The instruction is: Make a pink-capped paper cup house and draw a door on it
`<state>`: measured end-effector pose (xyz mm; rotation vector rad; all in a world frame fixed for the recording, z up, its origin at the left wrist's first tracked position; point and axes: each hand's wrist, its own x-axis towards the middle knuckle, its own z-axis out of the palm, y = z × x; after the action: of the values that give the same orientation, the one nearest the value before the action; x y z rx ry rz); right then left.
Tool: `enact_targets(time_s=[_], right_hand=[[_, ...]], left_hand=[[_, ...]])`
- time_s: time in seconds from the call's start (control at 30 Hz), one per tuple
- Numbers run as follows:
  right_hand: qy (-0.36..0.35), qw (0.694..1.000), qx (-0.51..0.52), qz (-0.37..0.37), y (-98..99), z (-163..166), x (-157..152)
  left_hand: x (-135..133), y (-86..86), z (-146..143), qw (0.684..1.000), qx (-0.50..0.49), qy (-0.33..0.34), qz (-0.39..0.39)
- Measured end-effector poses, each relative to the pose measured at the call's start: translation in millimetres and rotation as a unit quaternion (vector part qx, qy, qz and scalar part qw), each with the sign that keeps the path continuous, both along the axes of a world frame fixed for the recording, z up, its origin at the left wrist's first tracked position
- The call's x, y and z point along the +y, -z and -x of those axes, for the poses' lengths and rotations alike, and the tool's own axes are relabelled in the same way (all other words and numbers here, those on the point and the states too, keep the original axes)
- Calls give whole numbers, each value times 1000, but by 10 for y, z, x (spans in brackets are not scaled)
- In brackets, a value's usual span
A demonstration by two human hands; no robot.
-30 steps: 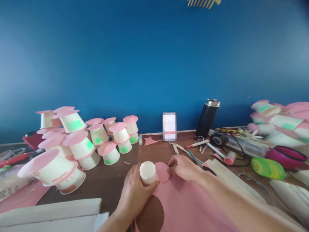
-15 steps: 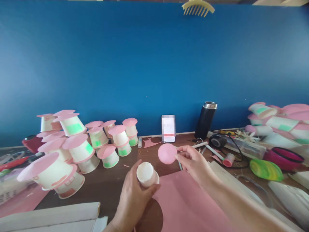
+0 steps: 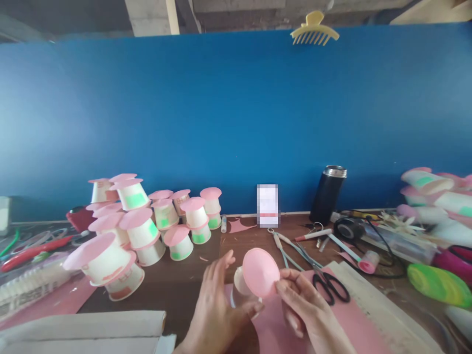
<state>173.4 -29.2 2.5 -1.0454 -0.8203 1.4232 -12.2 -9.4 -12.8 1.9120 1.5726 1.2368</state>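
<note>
A thin pink paper cone (image 3: 260, 272), shallow and disc-like, is pinched at its right edge between the thumb and fingers of my right hand (image 3: 304, 302). Partly behind it is a white paper cup (image 3: 241, 281), so most of the cup is hidden. My left hand (image 3: 223, 302) is around the cup's left and near side, its fingers stretched out and its thumb pointing right below the cone. A gap shows between that palm and the cup. Pink paper (image 3: 273, 324) lies under both hands, and black-handled scissors (image 3: 330, 287) rest right of my right hand.
Stacked white cups with pink tops (image 3: 138, 228) stand on the left, and more are piled (image 3: 429, 182) at far right. A phone (image 3: 267, 206) leans on the blue partition (image 3: 221, 113). A black bottle (image 3: 328, 195), pliers (image 3: 282, 246) and a white board (image 3: 372, 295) are rightward.
My right hand has brought the pink cone down in front of the cup. My left fingers have loosened from the cup and stretched out. The view has tilted up and shifted left.
</note>
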Motion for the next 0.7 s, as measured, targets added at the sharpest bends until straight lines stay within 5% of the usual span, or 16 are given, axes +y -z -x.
enact_targets(time_s=[0.2,0.53,0.7], right_hand=[[15,999,45,24,-80,39,-42],[-14,1000,-18,-11,-78,13,-49],[-27,999,-18,-29,-61,0,-81]], left_hand=[[-65,-264,80,991,-123,-46,-30],[-106,-417,9,966,-211,86,124],[-65,-344,13,924,-330,117,153]])
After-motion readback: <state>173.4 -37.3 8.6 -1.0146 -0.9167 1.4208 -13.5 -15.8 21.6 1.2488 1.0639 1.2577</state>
